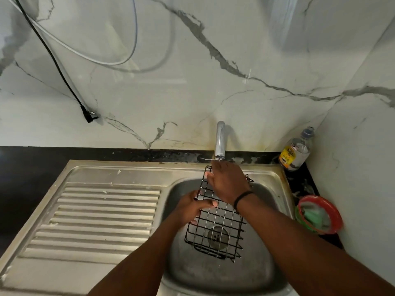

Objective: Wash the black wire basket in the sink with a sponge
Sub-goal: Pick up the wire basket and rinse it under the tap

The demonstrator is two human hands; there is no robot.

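Note:
The black wire basket [215, 227] stands tilted in the steel sink [275, 201], its upper end leaning toward the tap and its lower end over the drain. My left hand [192, 207] grips the basket's left edge, thumb laid across the wires. My right hand [226, 180] reaches over the basket's top end, its fingertips touching the small lever at the base of the chrome tap [220, 139]. No water stream is visible. A green sponge [314, 214] lies in a red-rimmed green bowl [333, 208] on the counter to the right of the sink.
A ribbed steel drainboard [102, 218] stretches left of the basin. A clear bottle with a yellow label [296, 150] stands in the back right corner. A black plug and cable [88, 116] hang on the marble wall at the left.

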